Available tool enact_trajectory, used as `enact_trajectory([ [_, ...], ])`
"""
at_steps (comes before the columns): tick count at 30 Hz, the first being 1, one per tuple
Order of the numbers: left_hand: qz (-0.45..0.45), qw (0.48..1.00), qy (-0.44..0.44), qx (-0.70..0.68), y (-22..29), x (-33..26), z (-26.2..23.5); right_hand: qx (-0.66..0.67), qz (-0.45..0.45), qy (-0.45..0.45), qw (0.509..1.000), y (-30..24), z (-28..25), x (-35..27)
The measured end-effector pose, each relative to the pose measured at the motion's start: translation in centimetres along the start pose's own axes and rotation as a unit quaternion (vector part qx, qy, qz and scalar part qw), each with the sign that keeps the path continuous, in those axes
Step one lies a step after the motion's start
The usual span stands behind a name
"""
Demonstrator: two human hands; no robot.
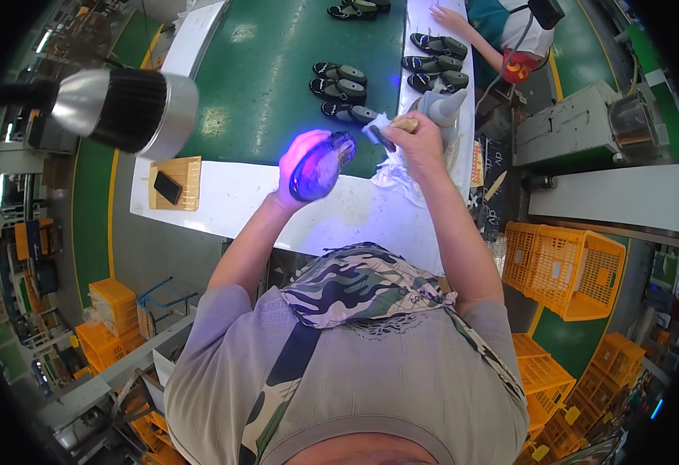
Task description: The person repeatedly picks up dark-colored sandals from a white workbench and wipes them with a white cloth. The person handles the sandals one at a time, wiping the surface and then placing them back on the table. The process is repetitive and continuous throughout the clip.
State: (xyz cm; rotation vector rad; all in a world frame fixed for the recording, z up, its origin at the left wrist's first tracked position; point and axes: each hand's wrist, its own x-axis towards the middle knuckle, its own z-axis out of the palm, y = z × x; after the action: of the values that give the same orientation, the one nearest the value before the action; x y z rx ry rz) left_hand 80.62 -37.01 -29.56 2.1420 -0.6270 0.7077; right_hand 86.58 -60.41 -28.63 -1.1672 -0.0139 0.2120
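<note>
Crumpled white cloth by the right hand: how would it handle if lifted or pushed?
The white cloth would probably droop, given its loose folds. It looks thin, so likely light for its size. Lying crumpled, it should probably bunch rather than roll.

Seen from the middle of the view, a long table with flat white borders [231, 192] frames a glossy green surface [254, 85] stretching toward twelve o'clock. Along twelve o'clock, the green carries a row of three black shoes with grey-green insides [339, 91] and, farther up, other dark shoes [353, 11]. At one o'clock, the white right-hand border bears three similar black strapped shoes [436, 63]; a white, taper-nozzled plastic bottle [438, 110] sits just nearer. A crumpled white cloth [398, 182] lies between one and two, and a flat tan board [190, 182] between nine and ten.
</note>
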Motion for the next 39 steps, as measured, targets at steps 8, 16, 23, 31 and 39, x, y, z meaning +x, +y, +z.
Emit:
enact_trajectory([
  [8,0.069,0.998,0.001,0.003,2.7,0.1,-2.7,-0.058,-0.011,-0.071,0.996,-1.9,4.0,-0.5],
  [16,0.047,0.996,-0.006,0.074,3.4,-0.4,-3.2,0.043,0.071,-0.15,0.985,-2.8,5.1,-1.7],
  [23,-0.031,0.994,-0.035,0.1,5.0,0.8,-3.6,-0.013,0.028,-0.204,0.978,-6.2,6.5,-2.9],
  [31,-0.175,0.97,-0.165,0.017,4.1,0.2,-4.1,-0.204,-0.134,-0.154,0.958,-6.9,7.4,-2.2],
  [39,-0.377,0.811,-0.29,-0.342,4.0,1.0,-6.4,-0.242,-0.236,-0.145,0.93,-5.9,8.1,-1.0],
])
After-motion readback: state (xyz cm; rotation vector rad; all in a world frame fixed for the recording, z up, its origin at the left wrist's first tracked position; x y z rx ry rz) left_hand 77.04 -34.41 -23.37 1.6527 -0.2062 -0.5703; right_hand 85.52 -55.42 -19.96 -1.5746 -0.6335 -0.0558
